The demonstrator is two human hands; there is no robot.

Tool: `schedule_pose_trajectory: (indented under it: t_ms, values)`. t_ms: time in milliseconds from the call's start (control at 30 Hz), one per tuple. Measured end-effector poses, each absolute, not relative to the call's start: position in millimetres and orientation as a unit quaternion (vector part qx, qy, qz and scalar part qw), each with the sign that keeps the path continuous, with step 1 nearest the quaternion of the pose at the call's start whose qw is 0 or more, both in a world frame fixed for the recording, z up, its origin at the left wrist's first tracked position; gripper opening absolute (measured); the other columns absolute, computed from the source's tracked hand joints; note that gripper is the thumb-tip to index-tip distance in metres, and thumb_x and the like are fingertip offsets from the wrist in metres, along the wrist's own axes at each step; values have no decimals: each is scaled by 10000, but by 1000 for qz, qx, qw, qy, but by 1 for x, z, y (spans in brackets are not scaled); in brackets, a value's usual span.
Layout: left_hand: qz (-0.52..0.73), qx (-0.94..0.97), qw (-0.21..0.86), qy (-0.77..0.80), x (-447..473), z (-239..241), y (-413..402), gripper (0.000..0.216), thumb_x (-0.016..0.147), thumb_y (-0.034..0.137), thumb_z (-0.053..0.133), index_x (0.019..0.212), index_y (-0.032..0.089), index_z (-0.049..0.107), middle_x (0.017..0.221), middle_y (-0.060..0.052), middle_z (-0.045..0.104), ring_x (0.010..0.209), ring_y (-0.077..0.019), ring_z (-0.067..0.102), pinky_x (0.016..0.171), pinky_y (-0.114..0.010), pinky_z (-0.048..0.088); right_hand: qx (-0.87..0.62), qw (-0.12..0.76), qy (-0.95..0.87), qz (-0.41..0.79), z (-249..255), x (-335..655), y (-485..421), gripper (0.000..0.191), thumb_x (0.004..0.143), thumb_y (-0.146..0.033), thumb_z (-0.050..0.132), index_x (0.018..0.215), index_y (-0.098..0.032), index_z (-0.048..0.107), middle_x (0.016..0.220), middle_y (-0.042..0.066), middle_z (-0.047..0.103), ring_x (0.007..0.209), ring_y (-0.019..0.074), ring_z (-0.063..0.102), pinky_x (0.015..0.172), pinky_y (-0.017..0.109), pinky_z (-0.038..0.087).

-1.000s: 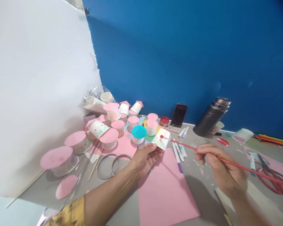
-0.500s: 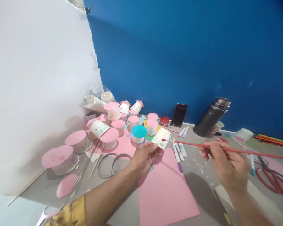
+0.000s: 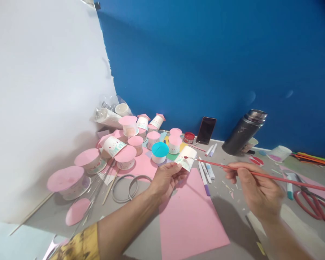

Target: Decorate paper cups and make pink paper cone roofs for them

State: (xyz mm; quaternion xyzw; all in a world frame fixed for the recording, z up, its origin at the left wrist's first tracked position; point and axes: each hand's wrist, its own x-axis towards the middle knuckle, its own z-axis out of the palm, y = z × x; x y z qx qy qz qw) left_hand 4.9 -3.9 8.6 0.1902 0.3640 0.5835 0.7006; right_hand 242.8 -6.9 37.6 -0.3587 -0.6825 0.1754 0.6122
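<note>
My left hand (image 3: 169,180) grips a white paper cup (image 3: 189,157) by its lower left side, tilted above a pink paper sheet (image 3: 192,220). Small red dots and greenish marks show on the cup's wall. Between the fingers of my right hand (image 3: 257,187) is a long red paintbrush (image 3: 216,164), held like a pen. Its red-loaded tip lies at the cup's wall; whether it touches, I cannot tell. Behind the cup, an open tub of red paint (image 3: 189,137) stands near the wall. Close by on the left is a small cup with a blue disc top (image 3: 160,151).
Several decorated cups with pink paper tops (image 3: 126,155) crowd the left. Two grey rings (image 3: 124,189) lie by my left forearm. Markers (image 3: 204,177), a phone (image 3: 206,130), a dark flask (image 3: 243,131) and red-handled scissors (image 3: 311,206) are on the right.
The brush tip has shifted slightly left and up along the cup's wall. My right hand has moved a little left with it; the left hand keeps its hold on the cup.
</note>
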Motion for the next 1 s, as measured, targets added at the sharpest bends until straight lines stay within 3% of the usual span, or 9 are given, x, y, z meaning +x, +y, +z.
schedule_pose_trajectory:
  t_ms: [267, 833, 1000]
  values:
    - [589, 184, 701, 357, 3, 7, -4, 110, 819, 131, 801, 745, 102, 725, 789, -99, 758, 773, -158, 714, 758, -257, 558, -348, 619, -682, 177, 42, 241, -7, 159, 1007, -273, 623, 1010, -234, 778, 857, 54, 744, 664, 189, 682, 532, 318, 545]
    - [586, 87, 723, 356, 2, 13, -4, 242, 945, 62, 600, 723, 101, 689, 725, -101, 734, 723, -160, 727, 761, -270, 609, -353, 612, -684, 182, 43, 242, -7, 171, 1016, -273, 615, 1006, -234, 781, 856, 48, 738, 669, 177, 681, 544, 307, 541]
    - [596, 136, 704, 362, 1, 10, -3, 142, 885, 70, 693, 747, 93, 715, 755, -102, 747, 739, -163, 723, 750, -271, 595, -333, 636, -667, 199, 44, 241, -9, 165, 1017, -261, 610, 1022, -225, 771, 862, 51, 737, 679, 179, 680, 534, 303, 531]
